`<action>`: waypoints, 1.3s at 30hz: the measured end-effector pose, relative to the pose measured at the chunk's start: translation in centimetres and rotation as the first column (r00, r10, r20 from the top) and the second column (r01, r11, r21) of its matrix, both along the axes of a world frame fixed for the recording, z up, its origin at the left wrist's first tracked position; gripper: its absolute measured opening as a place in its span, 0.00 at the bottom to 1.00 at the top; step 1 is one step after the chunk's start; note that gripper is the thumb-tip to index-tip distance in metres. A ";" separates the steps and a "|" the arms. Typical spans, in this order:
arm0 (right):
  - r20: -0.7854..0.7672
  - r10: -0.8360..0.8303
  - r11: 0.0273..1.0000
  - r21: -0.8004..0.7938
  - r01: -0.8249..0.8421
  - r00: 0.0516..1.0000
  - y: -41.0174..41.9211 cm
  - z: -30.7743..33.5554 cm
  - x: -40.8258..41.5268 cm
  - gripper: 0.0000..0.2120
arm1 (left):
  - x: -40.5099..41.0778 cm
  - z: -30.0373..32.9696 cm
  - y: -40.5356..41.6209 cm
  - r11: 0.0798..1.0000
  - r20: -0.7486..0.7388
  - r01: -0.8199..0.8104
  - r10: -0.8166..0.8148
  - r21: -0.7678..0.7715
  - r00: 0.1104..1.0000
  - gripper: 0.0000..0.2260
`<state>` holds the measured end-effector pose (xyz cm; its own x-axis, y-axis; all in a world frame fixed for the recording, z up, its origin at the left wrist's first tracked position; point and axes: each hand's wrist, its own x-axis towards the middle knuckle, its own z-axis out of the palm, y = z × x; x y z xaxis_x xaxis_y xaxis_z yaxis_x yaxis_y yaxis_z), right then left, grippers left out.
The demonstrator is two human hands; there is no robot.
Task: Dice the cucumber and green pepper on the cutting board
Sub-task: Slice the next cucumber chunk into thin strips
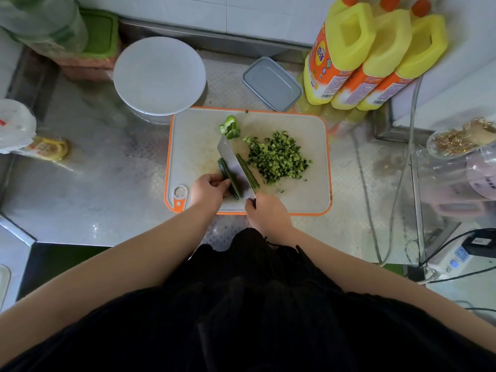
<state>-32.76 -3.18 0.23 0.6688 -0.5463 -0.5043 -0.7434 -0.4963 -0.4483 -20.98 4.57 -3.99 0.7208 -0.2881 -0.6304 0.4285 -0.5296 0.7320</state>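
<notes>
Right hand (268, 213) grips cleaver (236, 170); left hand (208, 189) holds dark cucumber strips (228, 173) (diced pile (276, 157) beside).

A patterned steel counter (94, 162) meets a white tiled wall (241, 12), with pale floor (456, 291) at right.

Knife handle buried in the right hand (268, 213), cucumber (228, 174) partly behind the blade (236, 170), bottle (341, 49) caps cropped, label text unreadable

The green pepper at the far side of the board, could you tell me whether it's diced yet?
Not yet: the green pepper lies in large pieces.
</notes>
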 end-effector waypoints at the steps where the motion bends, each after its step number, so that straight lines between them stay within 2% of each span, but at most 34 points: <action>1: -0.014 0.000 1.000 0.008 0.001 1.000 0.1 0.1 -0.1 0.15 | 0.0 -0.2 0.0 1.000 0.000 -0.005 0.005 0.001 1.000 0.09; 15: 0.036 -0.051 0.999 0.012 0.051 0.998 0.2 0.6 -1.2 0.18 | 0.1 -0.3 -0.4 1.000 0.004 0.012 -0.012 0.016 1.000 0.06; 21: 0.054 -0.053 0.998 0.028 0.051 0.997 0.6 0.6 -1.1 0.14 | -0.1 -0.4 -0.4 1.000 0.019 0.021 -0.021 0.019 1.000 0.04; 39: 0.015 -0.043 0.998 0.036 0.042 0.999 0.8 0.7 -0.5 0.13 | -0.5 -0.6 -0.5 0.999 0.079 0.022 -0.025 0.041 0.997 0.04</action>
